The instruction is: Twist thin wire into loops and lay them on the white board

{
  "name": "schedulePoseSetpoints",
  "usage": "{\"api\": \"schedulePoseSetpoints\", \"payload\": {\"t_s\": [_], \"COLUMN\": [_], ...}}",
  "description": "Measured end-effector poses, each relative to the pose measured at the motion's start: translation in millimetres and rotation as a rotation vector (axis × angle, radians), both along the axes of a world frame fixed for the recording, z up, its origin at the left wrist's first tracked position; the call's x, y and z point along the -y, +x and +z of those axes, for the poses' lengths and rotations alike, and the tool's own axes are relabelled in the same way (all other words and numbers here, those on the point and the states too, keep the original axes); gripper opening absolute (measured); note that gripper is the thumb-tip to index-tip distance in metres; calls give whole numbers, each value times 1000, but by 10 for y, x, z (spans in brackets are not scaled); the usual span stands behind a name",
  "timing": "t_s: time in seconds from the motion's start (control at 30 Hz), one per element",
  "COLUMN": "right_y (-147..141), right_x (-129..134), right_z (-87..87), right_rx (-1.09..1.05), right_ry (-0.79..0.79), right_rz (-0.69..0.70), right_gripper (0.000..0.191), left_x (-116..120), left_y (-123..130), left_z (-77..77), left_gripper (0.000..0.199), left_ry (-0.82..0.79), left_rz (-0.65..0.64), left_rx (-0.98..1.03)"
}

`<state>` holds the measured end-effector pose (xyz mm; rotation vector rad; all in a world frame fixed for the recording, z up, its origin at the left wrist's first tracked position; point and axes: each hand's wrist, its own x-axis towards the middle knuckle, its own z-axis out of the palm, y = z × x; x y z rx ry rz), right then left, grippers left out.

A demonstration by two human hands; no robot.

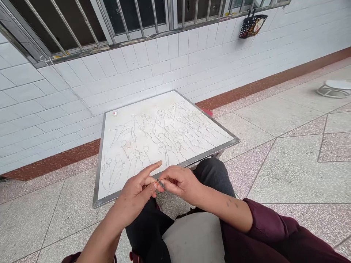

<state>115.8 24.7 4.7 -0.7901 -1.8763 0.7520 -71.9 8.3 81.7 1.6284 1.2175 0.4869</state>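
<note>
My left hand is just past the near edge of the table, its thumb pinched against bent fingers and its index finger stretched out. Close beside it, my right hand pinches with thumb and forefinger. Between the fingertips runs a thin strand, like fine wire or thread; its exact kind is too small to tell. Part of a strand hangs below my right hand. On the white table lie several thin dark strands, many with a round loop at one end.
A small white and red item sits at the table's far left corner. Behind stands a white tiled wall with a barred window and a hanging black basket. A low white stool is on the floor at right. My knees are under the near edge.
</note>
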Motion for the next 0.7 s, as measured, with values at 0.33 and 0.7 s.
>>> {"api": "schedulePoseSetpoints", "payload": {"t_s": [0.33,0.7], "right_y": [-13,27], "right_x": [48,58], "right_z": [6,-9], "right_rx": [6,-118], "right_ry": [-62,-231], "right_rz": [-52,-22], "right_gripper": [13,2], "left_x": [-7,24], "left_y": [67,55], "left_z": [-33,38], "left_gripper": [54,61], "left_ry": [86,25], "left_rz": [-14,61], "left_rx": [-108,-32]}}
